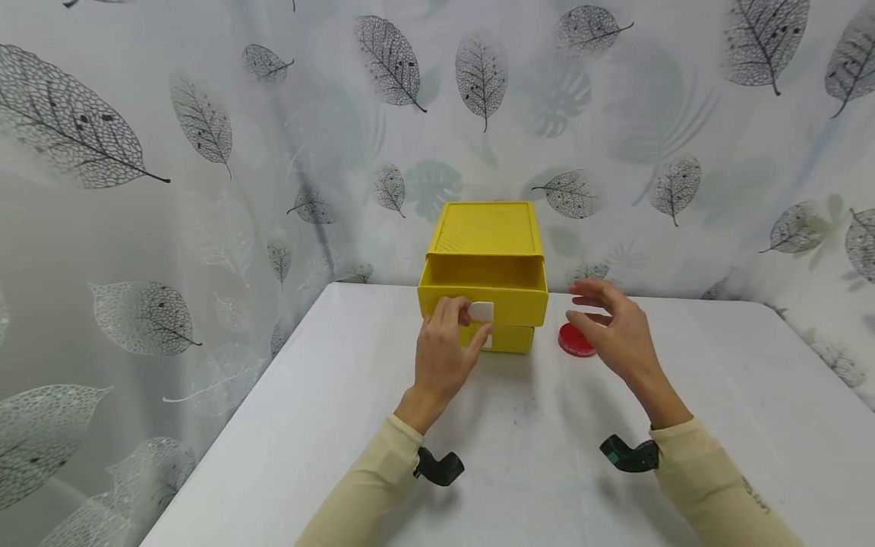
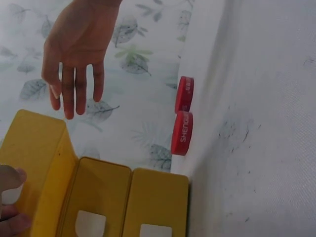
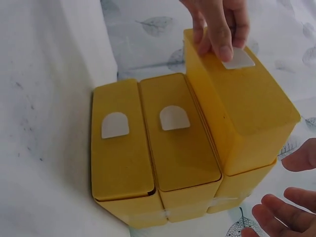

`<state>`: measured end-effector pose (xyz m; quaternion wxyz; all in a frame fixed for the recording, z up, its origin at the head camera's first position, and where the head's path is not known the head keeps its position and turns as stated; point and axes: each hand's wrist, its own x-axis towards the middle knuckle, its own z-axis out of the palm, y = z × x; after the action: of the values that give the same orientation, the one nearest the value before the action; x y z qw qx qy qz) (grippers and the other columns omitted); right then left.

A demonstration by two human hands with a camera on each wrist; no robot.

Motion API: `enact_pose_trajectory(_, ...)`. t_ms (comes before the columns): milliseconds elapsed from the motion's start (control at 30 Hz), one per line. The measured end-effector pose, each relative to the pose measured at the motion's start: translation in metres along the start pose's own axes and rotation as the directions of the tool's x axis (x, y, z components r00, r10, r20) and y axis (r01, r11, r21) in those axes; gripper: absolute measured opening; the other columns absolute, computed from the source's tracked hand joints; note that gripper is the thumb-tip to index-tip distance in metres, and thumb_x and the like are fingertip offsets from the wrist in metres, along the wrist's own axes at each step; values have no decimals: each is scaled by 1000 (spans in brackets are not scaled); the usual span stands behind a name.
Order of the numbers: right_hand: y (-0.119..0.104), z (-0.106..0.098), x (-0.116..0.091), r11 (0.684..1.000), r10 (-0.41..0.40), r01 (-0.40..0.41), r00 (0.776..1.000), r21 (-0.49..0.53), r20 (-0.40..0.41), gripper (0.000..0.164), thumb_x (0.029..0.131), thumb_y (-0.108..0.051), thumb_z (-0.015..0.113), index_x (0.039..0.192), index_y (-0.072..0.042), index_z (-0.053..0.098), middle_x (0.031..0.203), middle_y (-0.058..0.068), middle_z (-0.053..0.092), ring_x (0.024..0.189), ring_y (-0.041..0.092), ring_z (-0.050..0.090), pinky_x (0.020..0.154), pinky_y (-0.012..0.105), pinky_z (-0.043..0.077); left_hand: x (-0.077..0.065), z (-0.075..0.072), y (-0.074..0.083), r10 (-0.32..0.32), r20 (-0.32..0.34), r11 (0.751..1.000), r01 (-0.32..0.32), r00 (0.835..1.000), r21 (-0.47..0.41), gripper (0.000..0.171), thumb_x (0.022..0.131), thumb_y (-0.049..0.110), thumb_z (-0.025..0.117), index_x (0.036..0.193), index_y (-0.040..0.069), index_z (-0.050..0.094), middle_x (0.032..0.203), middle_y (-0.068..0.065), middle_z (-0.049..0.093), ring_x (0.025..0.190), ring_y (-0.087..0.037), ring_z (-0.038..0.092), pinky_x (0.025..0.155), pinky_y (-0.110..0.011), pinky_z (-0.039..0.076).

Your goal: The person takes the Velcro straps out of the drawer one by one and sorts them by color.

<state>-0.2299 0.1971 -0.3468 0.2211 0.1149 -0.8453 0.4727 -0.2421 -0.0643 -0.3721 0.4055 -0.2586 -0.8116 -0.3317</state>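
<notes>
A small yellow drawer cabinet (image 1: 487, 228) stands at the back of the table, with its top drawer (image 1: 519, 305) pulled out. My left hand (image 1: 443, 349) pinches the white tab handle (image 1: 482, 311) on that drawer's front, thumb and fingers on either side, as the right wrist view shows. The two lower drawers, a middle one (image 3: 190, 158) and a bottom one (image 3: 123, 168), sit closed. My right hand (image 1: 620, 334) hovers to the right of the cabinet, fingers loosely bent and apart, holding nothing. Just below it lies a red round disc (image 1: 576, 342).
In the left wrist view, two red discs with white lettering, a nearer one (image 2: 182, 133) and a farther one (image 2: 184, 94), rest on the white table (image 1: 273, 463) beside the cabinet. A leaf-patterned curtain (image 1: 301, 137) hangs right behind the cabinet and along the left side.
</notes>
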Motion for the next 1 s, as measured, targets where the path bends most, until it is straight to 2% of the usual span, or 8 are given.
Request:
enact_pose_trajectory(167,1,1,-1,1000,9,-9,1000,-1,14,53,99,-15,71,148,-3,52,139,18,61,126,37,58,102,57,47,1,2,-1,-17,18,1000,18,1000,-17,44,89,14,84,122,-2,60,102,-12,61,95,-26,62,79,-37,51)
enact_pose_trajectory(367,2,2,0,1000,13,-13,1000,5,23,53,100,-15,70,147,-2,52,138,18,61,125,36,58,103,58,46,1,4,-4,-21,24,1000,21,1000,-2,50,88,9,82,131,-3,61,111,-14,63,103,-28,62,86,-41,53)
enact_pose_trajectory(633,6,4,0,1000,22,-23,998,11,52,49,101,-17,68,146,-3,53,138,16,61,126,34,58,103,57,46,-3,6,-9,-45,119,998,40,992,45,72,89,13,79,152,-2,47,125,-18,59,110,-31,59,90,-45,52)
enact_pose_trajectory(867,5,5,0,999,37,-39,997,26,62,48,100,-16,69,145,-3,54,138,17,61,126,36,57,104,58,46,-4,13,-13,-50,187,998,43,981,40,76,87,11,80,151,-3,42,141,-20,55,130,-35,54,105,-49,46)
enact_pose_trajectory(1000,4,6,0,998,61,-63,995,21,78,49,101,-19,69,145,-4,53,138,17,61,127,35,57,104,58,45,-5,17,-17,-36,254,999,30,966,30,78,89,11,78,154,-5,37,151,-21,49,138,-35,48,113,-46,39)
